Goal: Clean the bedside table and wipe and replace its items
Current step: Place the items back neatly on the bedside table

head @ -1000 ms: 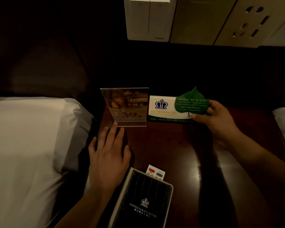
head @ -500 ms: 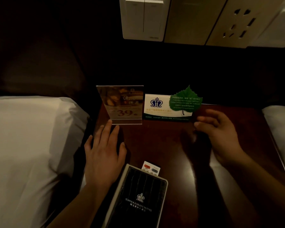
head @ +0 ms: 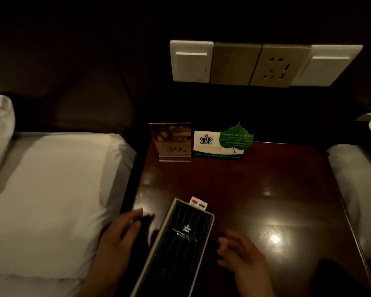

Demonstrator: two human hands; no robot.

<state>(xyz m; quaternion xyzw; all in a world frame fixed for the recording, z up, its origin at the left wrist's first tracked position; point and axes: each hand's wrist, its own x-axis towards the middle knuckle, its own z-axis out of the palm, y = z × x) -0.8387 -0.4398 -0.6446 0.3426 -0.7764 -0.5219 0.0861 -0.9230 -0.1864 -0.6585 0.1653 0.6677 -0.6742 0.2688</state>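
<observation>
– Locating the black folder (head: 180, 243) comes first. Where does it lie?

– Between your hands, at the near edge of the table (head: 266, 189). Its long axis runs diagonally: the near end points toward your left, the far end away from you and to the right. Your left hand (head: 118, 236) lies just beside the left long edge, fingers stretched out, holding nothing. The view is blurred there, so contact cannot be confirmed. Your right hand (head: 240, 254) sits just beside the right long edge, fingers loosely curled, likewise empty. Neither hand is clearly nearer.

– What obstructs a lift?

– Judged from this view, nothing along the long edges. Note the small card (head: 198, 203) protruding from the far end. It may slip out if you tilt the folder, so keep the folder level.

– And beyond it?

– At the far edge, the acrylic sign (head: 172, 142) marked 39 stands upright. The white tent card (head: 208, 144) with its green leaf (head: 236, 136) stands just beside it on the right. Both are well apart from the folder. A bed (head: 51, 189) flanks the table on the left. Switches (head: 191, 61) and a socket (head: 276, 65) sit on the wall behind.
</observation>
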